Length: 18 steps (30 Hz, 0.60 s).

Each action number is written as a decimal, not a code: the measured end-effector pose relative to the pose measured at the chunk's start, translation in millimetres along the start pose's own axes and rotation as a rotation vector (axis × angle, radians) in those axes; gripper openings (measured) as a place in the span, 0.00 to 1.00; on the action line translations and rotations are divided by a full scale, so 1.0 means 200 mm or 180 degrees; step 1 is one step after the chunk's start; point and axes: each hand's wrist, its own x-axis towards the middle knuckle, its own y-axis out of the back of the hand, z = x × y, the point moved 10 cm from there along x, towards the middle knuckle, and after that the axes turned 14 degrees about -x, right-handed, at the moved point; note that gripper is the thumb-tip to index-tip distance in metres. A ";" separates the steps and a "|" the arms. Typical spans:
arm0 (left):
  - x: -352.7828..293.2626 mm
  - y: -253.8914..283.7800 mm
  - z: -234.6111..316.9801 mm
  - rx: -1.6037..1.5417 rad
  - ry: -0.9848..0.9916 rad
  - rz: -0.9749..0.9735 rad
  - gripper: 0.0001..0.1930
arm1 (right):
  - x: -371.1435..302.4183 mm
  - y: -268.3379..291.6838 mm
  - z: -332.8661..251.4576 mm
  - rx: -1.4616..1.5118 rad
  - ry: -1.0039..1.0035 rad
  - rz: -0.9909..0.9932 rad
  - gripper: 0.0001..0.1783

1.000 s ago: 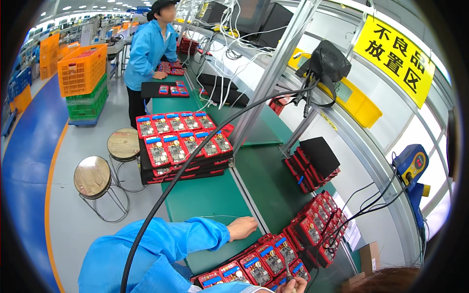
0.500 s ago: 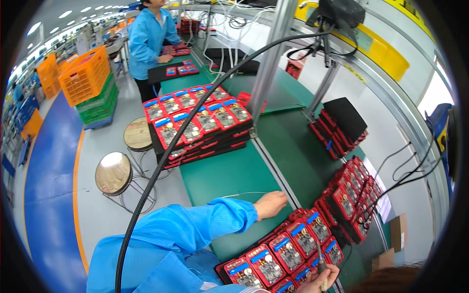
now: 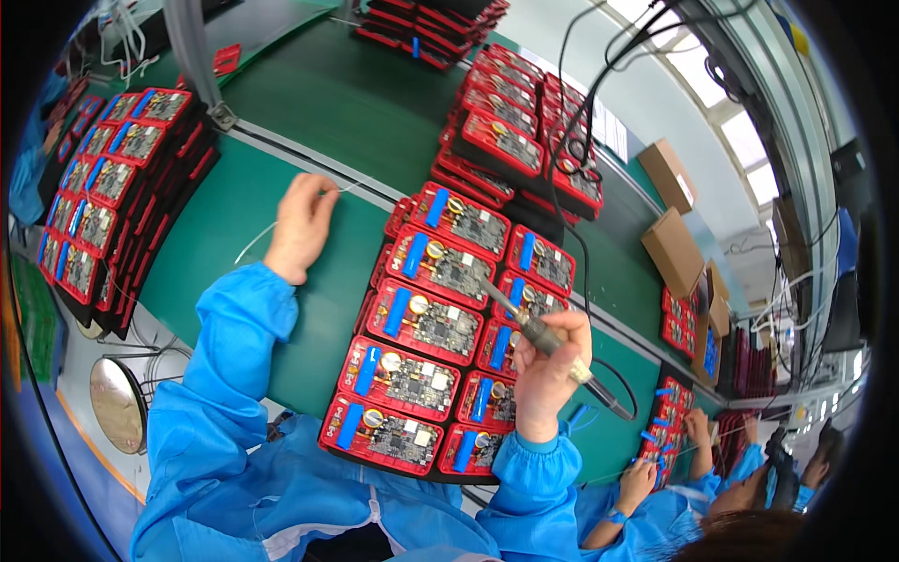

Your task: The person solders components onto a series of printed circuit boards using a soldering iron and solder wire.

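Observation:
My left hand (image 3: 302, 229) is over the green bench, left of the board stack, its fingers pinched round a thin solder wire (image 3: 251, 245) that sticks out on both sides. In my right hand (image 3: 548, 379) is a soldering iron (image 3: 537, 332) with a dark grip, its tip slanting up and left. That tip is over a circuit board (image 3: 449, 267) in a red case; whether it touches cannot be told. Several such red cases (image 3: 431, 326) lie in two rows on a black tray, each with a blue strip and a round silvery part.
Stacked trays of red-cased boards stand at the left (image 3: 103, 183), far middle (image 3: 506, 140) and back. Cardboard boxes (image 3: 672, 251) are on the right. A co-worker's hands (image 3: 639, 482) work at boards lower right. A round stool (image 3: 119, 405) stands lower left; the iron's black cable (image 3: 585, 272) loops nearby.
The view has swung to the right, bringing the board tray to the middle and the co-worker at lower right into sight. Both hands still hold the wire and the iron.

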 end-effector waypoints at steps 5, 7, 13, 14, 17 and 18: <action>-0.12 -0.04 0.42 -0.0072 -0.0318 -0.0521 0.05 | -0.02 -0.01 -0.11 -0.0743 -0.0208 -0.0385 0.13; -0.18 -0.08 0.54 -0.0130 -0.0054 -0.0708 0.07 | 0.00 -0.01 -0.14 -0.0855 -0.0230 -0.0497 0.14; -0.33 -0.05 0.78 0.0004 -0.0573 -0.0858 0.08 | -0.06 0.00 -0.17 -0.0997 0.0073 -0.0485 0.13; -0.35 -0.06 0.78 0.0112 -0.0615 -0.0981 0.08 | -0.07 0.01 -0.15 -0.1025 0.0218 -0.0435 0.13; -0.35 -0.09 0.78 0.0318 -0.0690 -0.1075 0.09 | -0.06 0.01 -0.12 -0.1271 0.0252 -0.0399 0.10; -0.33 -0.11 0.78 0.0354 -0.0714 -0.1066 0.08 | -0.04 0.00 -0.13 -0.1268 0.0267 -0.0394 0.10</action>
